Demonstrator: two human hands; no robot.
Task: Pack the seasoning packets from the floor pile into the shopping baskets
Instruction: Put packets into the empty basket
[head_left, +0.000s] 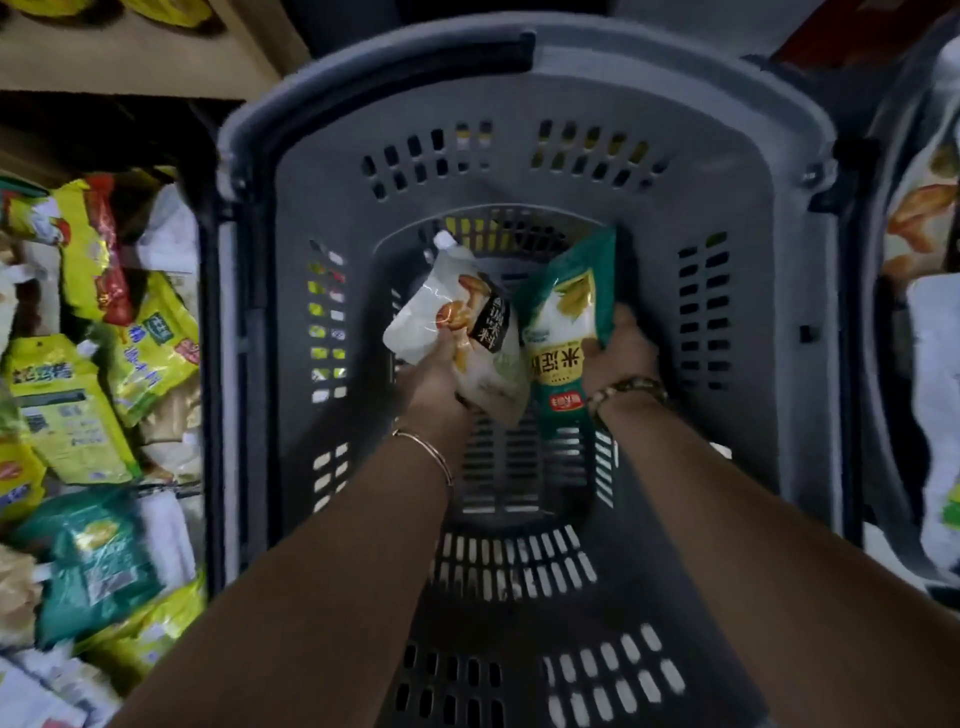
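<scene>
Both my arms reach down into a grey slotted shopping basket (769, 218) that fills the middle of the view. My left hand (434, 376) grips a white spouted pouch (441, 306) printed with mushrooms, held tilted just above the basket floor. My right hand (618, 353) holds a green and white packet (563, 312) with yellow lettering, its fingers curled round the right edge. The two packets overlap at the centre. A pile of yellow, green and white seasoning packets (93, 395) lies on the floor left of the basket.
A second basket (893, 364) with white and orange-printed packets stands at the right edge. A cardboard box (130, 57) sits at the upper left behind the pile. The grey basket's floor holds nothing besides the two packets I hold.
</scene>
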